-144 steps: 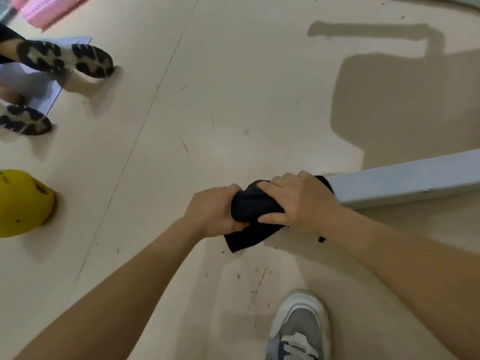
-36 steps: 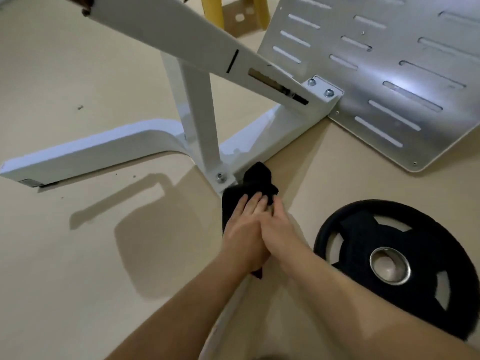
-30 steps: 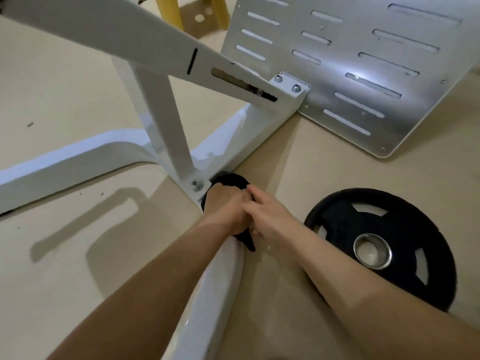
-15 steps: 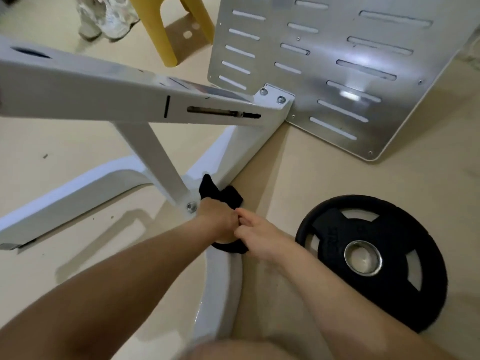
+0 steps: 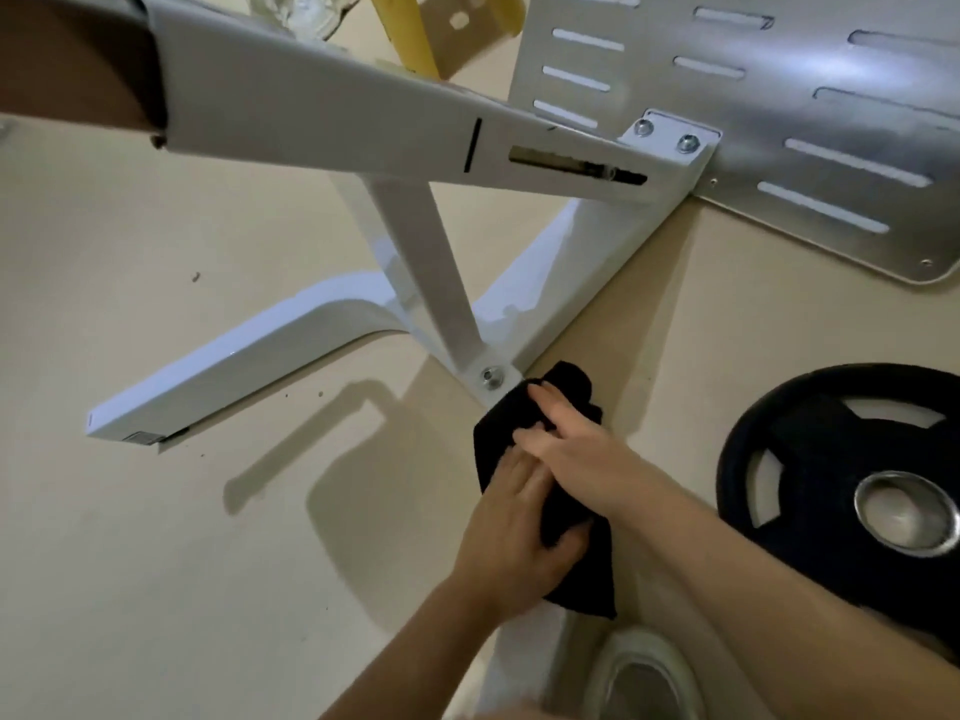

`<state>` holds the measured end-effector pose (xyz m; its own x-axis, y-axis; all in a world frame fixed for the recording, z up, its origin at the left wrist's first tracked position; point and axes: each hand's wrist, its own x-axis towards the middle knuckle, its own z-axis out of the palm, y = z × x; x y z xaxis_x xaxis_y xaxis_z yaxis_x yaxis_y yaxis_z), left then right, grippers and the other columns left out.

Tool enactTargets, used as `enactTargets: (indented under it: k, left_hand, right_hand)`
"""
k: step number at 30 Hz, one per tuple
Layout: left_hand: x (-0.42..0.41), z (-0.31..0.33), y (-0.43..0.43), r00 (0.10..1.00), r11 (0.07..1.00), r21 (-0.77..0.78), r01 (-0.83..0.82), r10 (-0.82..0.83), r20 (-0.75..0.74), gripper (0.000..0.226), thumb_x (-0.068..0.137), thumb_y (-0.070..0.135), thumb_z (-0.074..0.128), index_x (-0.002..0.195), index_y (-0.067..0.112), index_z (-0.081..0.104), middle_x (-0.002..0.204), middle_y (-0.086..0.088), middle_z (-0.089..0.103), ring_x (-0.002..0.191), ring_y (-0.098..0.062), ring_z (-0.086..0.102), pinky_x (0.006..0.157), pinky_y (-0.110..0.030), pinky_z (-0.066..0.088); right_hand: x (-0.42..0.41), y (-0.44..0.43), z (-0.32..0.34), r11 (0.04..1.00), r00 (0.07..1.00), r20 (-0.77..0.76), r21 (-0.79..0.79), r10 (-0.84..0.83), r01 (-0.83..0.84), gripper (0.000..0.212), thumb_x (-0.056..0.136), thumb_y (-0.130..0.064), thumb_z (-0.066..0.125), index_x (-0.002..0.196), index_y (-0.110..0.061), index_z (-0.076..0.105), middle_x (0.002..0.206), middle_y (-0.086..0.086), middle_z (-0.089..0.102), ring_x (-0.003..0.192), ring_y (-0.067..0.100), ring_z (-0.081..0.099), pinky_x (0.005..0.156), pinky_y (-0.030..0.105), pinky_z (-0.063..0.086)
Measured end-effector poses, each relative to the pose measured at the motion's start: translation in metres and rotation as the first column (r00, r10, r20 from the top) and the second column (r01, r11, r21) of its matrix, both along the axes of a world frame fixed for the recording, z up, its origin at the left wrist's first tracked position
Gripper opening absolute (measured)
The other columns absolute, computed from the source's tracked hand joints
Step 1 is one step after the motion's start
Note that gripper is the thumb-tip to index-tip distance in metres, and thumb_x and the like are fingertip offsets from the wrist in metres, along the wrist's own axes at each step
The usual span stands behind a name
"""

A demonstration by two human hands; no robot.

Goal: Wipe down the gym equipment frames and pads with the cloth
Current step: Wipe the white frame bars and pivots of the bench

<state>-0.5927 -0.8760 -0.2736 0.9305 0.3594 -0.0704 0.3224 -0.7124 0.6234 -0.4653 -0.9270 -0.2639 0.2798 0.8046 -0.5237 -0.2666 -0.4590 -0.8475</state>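
Two hands press one black cloth [image 5: 558, 407] onto the low white frame [image 5: 249, 366], just below the bolt [image 5: 490, 376] at the foot of the slanted strut. The left hand [image 5: 511, 543] grips the lower part of the cloth, with the thumb curled around its edge. The right hand [image 5: 569, 449] lies over the upper part, fingers flat and spread, partly on top of the left fingers. To the right, on the beige floor [image 5: 130, 563], a black weight plate [image 5: 852, 491] lies near the right forearm. Above it a slotted metal footplate [image 5: 779, 96] is bolted to the frame. A white shoe [image 5: 641, 678] shows at the bottom edge, and yellow stool legs [image 5: 410, 33] at the top.
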Motion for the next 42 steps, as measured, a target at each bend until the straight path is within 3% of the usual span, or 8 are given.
enactTargets:
  k: [3,6,14,18,21,28,36,42]
  left_hand:
    - [-0.009,0.007,-0.006,0.903,0.884,-0.261,-0.388,0.422,0.083,0.055,0.077,0.013,0.059,0.125,0.040,0.055,0.139,0.020,0.046,0.130,0.005,0.040,0.103,-0.016,0.038]
    - [-0.007,0.008,0.000,0.779,0.708,-0.340,-0.619,0.611,-0.144,0.041,0.091,0.013,0.052,0.118,0.044,0.052,0.122,0.024,0.054,0.115,0.005,0.052,0.087,-0.008,0.042]
    - [0.017,0.009,-0.001,0.796,0.819,0.098,-0.565,0.572,-0.197,0.017,0.099,0.034,0.045,0.107,0.025,0.056,0.092,0.012,0.062,0.086,-0.009,0.060,0.072,-0.023,0.042]
    - [0.039,0.026,0.051,0.580,0.572,-0.101,-0.814,0.812,-0.065,0.016,0.097,0.029,0.051,0.100,0.019,0.063,0.085,0.010,0.064,0.077,-0.005,0.060,0.065,-0.021,0.046]
    - [0.059,0.039,0.084,0.372,0.364,-0.279,-0.889,0.928,0.029,0.012,0.097,0.024,0.053,0.099,0.014,0.059,0.084,0.005,0.062,0.070,-0.004,0.058,0.053,-0.011,0.042]
    - [0.073,0.052,0.082,0.214,0.138,-0.525,-0.840,0.973,-0.087,0.016,0.087,0.008,0.060,0.102,0.008,0.056,0.091,-0.011,0.067,0.070,-0.019,0.062,0.061,-0.030,0.051]
    - [0.109,0.151,0.059,0.236,0.496,-0.519,-0.697,0.841,0.487,0.023,0.081,-0.005,0.061,0.087,0.017,0.063,0.082,0.004,0.068,0.071,-0.003,0.063,0.066,-0.012,0.048]
    - [0.103,0.122,0.072,0.624,0.662,0.174,-0.729,0.538,0.567,0.024,0.078,0.010,0.067,0.090,0.030,0.071,0.098,0.005,0.057,0.077,0.001,0.054,0.067,-0.015,0.041]
  right_hand:
    - [-0.010,0.009,-0.009,0.999,0.949,0.314,-0.005,0.037,-0.037,0.067,0.100,-0.034,0.043,0.154,-0.020,0.006,0.161,-0.006,0.005,0.147,0.009,0.006,0.113,0.020,0.003]
    - [-0.024,0.003,-0.018,0.964,0.908,0.328,0.030,-0.260,0.265,0.049,0.101,-0.031,0.042,0.147,-0.019,0.034,0.147,0.001,0.042,0.134,0.015,0.038,0.103,0.019,0.027]
    - [-0.042,-0.006,-0.020,0.835,0.726,0.567,-0.114,-0.390,0.538,0.030,0.100,-0.031,0.039,0.086,-0.016,0.060,0.079,0.004,0.061,0.077,0.026,0.059,0.055,0.030,0.029]
    - [-0.006,0.057,-0.006,0.931,0.881,0.319,0.011,-0.349,0.365,0.038,0.102,-0.034,0.035,0.124,-0.010,0.055,0.117,0.012,0.060,0.113,0.030,0.055,0.090,0.035,0.044]
    - [0.001,0.097,-0.005,0.996,0.853,0.515,-0.075,0.086,-0.055,0.062,0.097,-0.047,0.037,0.145,-0.008,0.029,0.150,0.010,0.031,0.143,0.026,0.022,0.113,0.047,0.027]
    - [0.016,0.103,0.020,0.991,0.804,0.584,-0.129,0.111,-0.043,0.022,0.098,-0.016,0.042,0.109,-0.007,0.057,0.109,0.011,0.065,0.098,0.028,0.061,0.076,0.031,0.047]
    - [0.023,0.074,0.123,0.778,0.701,0.427,0.555,-0.571,0.295,0.024,0.098,-0.024,0.048,0.084,-0.009,0.061,0.080,0.009,0.066,0.073,0.029,0.056,0.064,0.036,0.042]
    - [0.029,0.073,0.088,0.875,0.764,0.442,0.351,-0.470,0.335,0.024,0.098,-0.028,0.044,0.102,-0.010,0.059,0.091,0.009,0.067,0.081,0.029,0.060,0.072,0.037,0.048]
